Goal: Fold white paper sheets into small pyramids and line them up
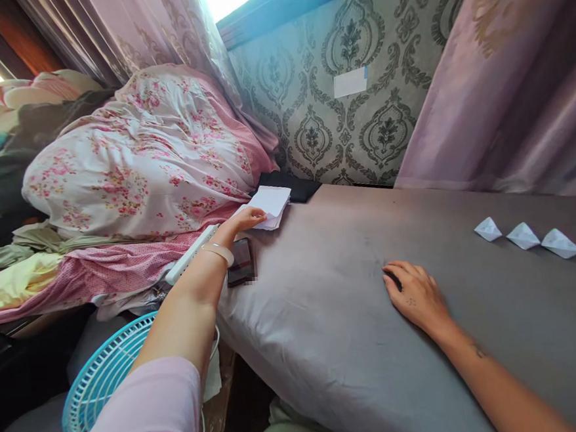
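My left hand [250, 218] reaches far forward, its fingers closed at the near corner of a stack of white paper [273, 200]. How many sheets are between the fingers, I cannot tell. A phone [240, 263] with a dark screen lies just below my left wrist. My right hand [414, 293] rests on the grey sheet [346, 343], fingers loosely bent and thumb apart, with a dark gap between them; nothing is seen held. Three small folded white paper shapes [523, 236] lie in a row farther right, apart from my right hand.
A black flat item [296, 185] is partly under the paper stack. A white power strip [191, 254] runs beside my left forearm. At lower left is a blue fan [107, 380]. Floral bedding [141, 160] is heaped at left; a pink curtain [459, 118] hangs at right.
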Available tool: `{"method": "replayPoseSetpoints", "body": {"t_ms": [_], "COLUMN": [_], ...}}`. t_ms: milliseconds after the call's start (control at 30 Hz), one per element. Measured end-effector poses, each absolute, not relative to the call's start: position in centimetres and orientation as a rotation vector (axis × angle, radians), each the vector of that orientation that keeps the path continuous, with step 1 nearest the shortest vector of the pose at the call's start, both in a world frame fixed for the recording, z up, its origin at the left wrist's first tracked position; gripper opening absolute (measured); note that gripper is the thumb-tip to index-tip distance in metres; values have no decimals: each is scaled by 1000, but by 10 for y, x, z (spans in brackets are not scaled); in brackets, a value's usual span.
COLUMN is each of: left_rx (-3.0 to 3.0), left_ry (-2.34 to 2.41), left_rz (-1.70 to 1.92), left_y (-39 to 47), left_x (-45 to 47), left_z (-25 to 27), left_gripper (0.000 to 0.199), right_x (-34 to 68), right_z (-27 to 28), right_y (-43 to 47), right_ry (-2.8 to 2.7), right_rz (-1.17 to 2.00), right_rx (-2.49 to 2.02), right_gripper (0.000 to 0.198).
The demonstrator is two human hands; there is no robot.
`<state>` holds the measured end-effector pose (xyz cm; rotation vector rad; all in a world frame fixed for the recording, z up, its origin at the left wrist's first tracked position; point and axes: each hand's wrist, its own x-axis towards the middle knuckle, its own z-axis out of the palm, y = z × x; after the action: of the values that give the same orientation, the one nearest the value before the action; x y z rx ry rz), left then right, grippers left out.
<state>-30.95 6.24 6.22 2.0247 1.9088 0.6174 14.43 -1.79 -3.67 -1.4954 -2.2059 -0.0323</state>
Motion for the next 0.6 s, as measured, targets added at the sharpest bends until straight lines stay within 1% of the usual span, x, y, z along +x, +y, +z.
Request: {"method": "replayPoseSetpoints", "body": {"t_ms": [133,433,600], "left_rx": [1979,1865,1806], "left_ry": [1997,2165,2219], "left_rz": [735,912,971], "left_y": [59,53,55], "left_x": [-307,-295,-295], "left_z": [57,48,47], "left_gripper": [26,12,17], "right_x": [144,144,144], "right_z": [-37,-38,-37], "right_y": [-18,-18,-19], "right_ry": [-2203,-2199,-2198], "right_rz": [-32,-37,-27], "right_rx": [-1492,-1496,-1496], "right_gripper": [31,31,32]}}
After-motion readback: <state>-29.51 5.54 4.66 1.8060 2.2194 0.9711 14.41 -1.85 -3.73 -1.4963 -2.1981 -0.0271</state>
